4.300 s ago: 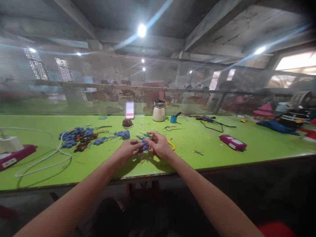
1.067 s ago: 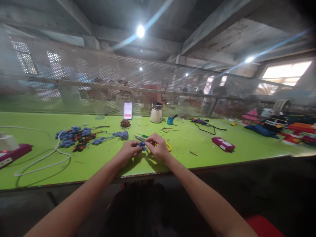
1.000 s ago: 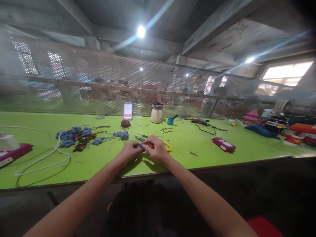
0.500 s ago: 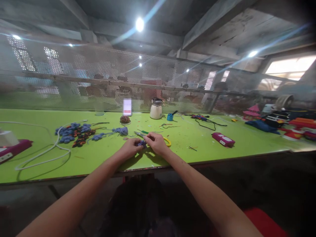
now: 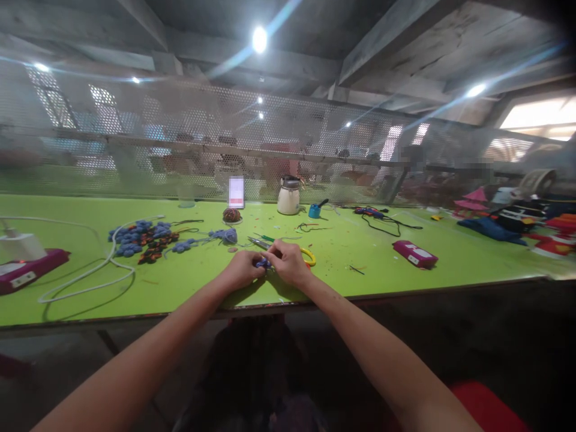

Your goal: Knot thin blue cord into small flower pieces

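Close to the table's front edge, my left hand [image 5: 243,270] pinches a small purple-blue yarn piece [image 5: 263,263]. My right hand [image 5: 288,262] meets it there, thumb and fingers pressed together on the same piece. Much of the yarn is hidden by the fingers. Scissors [image 5: 310,257] with yellow handles lie just beyond my right hand, blades pointing left and partly covered. A thin green stick-like tool [image 5: 267,238] rests behind the blades. Farther left are a blue yarn bundle [image 5: 228,236] and a heap of blue crocheted pieces [image 5: 143,236] with dark-orange ones [image 5: 158,246].
On the green table [image 5: 315,288] stand a pale jug [image 5: 288,199], a blue pot [image 5: 314,211], a yarn ball [image 5: 232,215] and a lit phone [image 5: 236,192]. Purple power strips lie left [image 5: 33,271] and right [image 5: 414,254]. A white cable [image 5: 90,287] loops at left.
The whole view has shifted a little, so the table things sit slightly farther right. Both hands stay together on the yarn piece, with only slight finger movement.
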### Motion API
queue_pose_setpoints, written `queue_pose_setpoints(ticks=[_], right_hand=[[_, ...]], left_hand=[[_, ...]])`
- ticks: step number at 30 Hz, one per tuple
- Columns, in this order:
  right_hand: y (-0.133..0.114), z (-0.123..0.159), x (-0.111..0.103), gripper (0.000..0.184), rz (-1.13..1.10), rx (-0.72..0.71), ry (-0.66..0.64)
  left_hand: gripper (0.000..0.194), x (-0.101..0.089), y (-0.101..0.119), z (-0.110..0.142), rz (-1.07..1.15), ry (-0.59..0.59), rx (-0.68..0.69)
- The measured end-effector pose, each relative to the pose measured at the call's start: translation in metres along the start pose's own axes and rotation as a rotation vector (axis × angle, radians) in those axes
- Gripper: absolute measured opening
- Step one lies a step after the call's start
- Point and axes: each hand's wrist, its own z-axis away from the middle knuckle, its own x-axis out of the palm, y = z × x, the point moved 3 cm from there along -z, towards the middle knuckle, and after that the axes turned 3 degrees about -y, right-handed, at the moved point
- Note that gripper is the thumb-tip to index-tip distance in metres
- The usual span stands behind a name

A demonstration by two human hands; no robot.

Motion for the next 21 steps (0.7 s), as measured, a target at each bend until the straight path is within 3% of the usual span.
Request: queue_pose_setpoints(ticks=[6,9,12,15,18,21], right_hand=[[-0.004,0.000,0.000,0.022,-0.044,0.008,-0.039],[-0.005,0.001,0.001,0.022,-0.142,0.013,-0.097],[-0.003,-0.001,0.000,0.024,-0.354,0.041,-0.109],[0.008,-0.004,-0.005,0.032,-0.447,0.183,0.075],[0.014,-0.006,-0.009,0.038,-0.369,0.263,0.163],[0.007,-0.005,-0.007,0.033,-0.241,0.170,0.074]], left_hand=[[0.026,0.000,0.001,-0.001,-0.019,-0.019,-0.018],[0.023,-0.001,0.002,-0.001,0.023,-0.039,-0.010],[0.017,-0.004,0.004,0.002,0.185,-0.056,-0.051],[0.019,-0.006,0.006,0.005,0.401,-0.054,-0.135],[0.018,-0.007,0.006,0.007,0.609,-0.023,-0.178],[0.019,-0.007,0.005,0.007,0.805,-0.005,-0.180]])
